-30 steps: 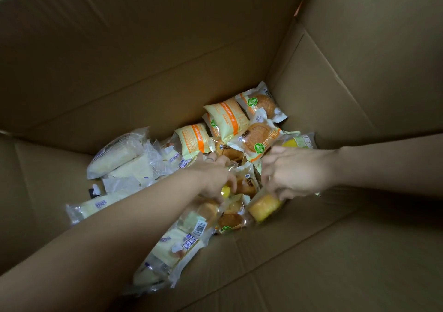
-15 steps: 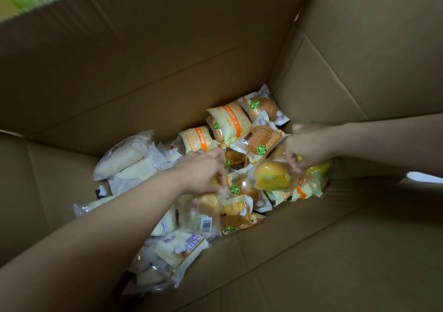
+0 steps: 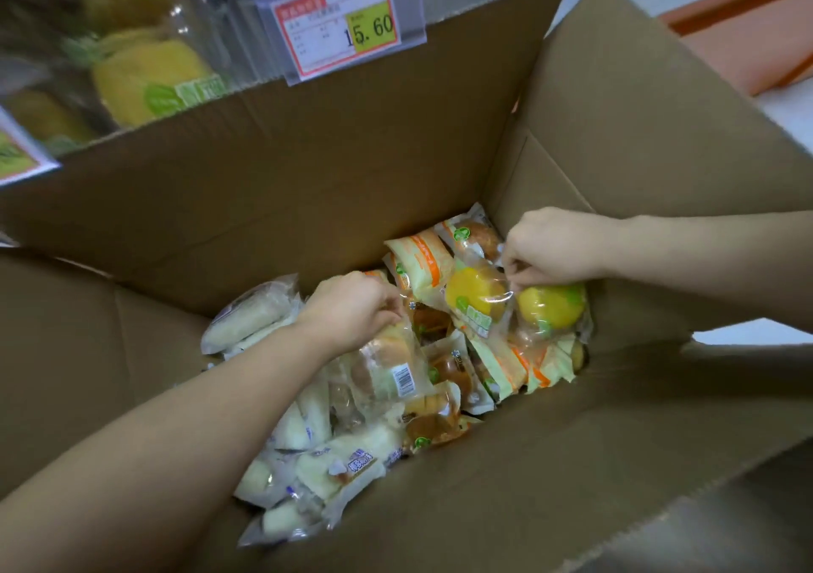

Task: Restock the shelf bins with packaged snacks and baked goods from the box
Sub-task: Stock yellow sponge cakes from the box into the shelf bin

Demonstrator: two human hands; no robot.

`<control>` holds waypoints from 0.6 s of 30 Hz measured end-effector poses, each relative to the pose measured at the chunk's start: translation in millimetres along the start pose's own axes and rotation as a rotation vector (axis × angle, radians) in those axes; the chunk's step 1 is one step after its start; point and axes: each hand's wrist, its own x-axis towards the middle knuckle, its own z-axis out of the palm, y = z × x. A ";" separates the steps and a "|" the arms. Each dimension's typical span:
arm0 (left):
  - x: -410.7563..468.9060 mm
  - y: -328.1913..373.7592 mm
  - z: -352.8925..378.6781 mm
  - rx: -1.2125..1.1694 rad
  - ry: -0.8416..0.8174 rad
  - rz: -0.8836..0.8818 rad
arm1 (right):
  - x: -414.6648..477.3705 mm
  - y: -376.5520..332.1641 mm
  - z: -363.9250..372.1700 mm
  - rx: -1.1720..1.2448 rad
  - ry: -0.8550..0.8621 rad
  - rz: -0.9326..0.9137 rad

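Note:
Both my hands are inside a large cardboard box (image 3: 308,203) of packaged baked goods. My right hand (image 3: 554,247) pinches the tops of two clear packets, each with a yellow bun (image 3: 477,293) (image 3: 550,306), lifted above the pile. My left hand (image 3: 352,313) grips a clear packet of golden bread (image 3: 387,365) with a barcode label. White cream rolls in clear wrap (image 3: 308,462) lie at the box's left and front. Orange-striped packets (image 3: 422,260) and round brown cakes (image 3: 475,233) sit toward the back corner.
Behind the box stands a clear shelf bin (image 3: 132,44) with yellow packaged cakes inside and a price tag (image 3: 338,22) reading 5.60 on its front. The box flaps (image 3: 638,101) stand up at the right and near sides. An orange surface (image 3: 748,44) shows far right.
Both hands have risen with packets in them. The right hand moved right and up with yellow buns. The view tilted up, so the shelf bin and price tag now show.

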 end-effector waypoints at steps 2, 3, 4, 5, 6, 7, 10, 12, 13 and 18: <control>-6.9 2.4 -18.8 0.018 0.086 -0.009 | -5.9 -3.2 -18.7 0.039 0.105 0.041; -11.3 3.8 -28.9 0.022 0.138 -0.007 | -9.8 -5.5 -28.8 0.051 0.154 0.064; -16.6 5.5 -39.3 0.022 0.191 -0.001 | -14.9 -8.7 -39.1 0.063 0.205 0.087; -22.4 7.5 -49.5 0.017 0.246 0.006 | -21.0 -12.1 -49.3 0.080 0.258 0.108; -28.6 9.5 -59.3 0.004 0.303 0.012 | -27.3 -15.9 -58.8 0.102 0.314 0.122; -35.6 11.7 -69.1 -0.021 0.366 0.017 | -34.3 -20.4 -68.0 0.124 0.367 0.138; -58.6 17.3 -94.6 -0.098 0.568 0.051 | -54.7 -39.6 -93.4 0.137 0.495 0.179; -75.8 20.7 -109.6 -0.090 0.681 0.091 | -67.9 -52.8 -110.6 0.138 0.563 0.188; -84.7 21.7 -116.9 -0.082 0.737 0.111 | -74.8 -58.8 -120.1 0.145 0.600 0.188; -132.1 23.3 -160.3 -0.051 1.016 0.167 | -105.3 -85.9 -174.8 0.175 0.783 0.180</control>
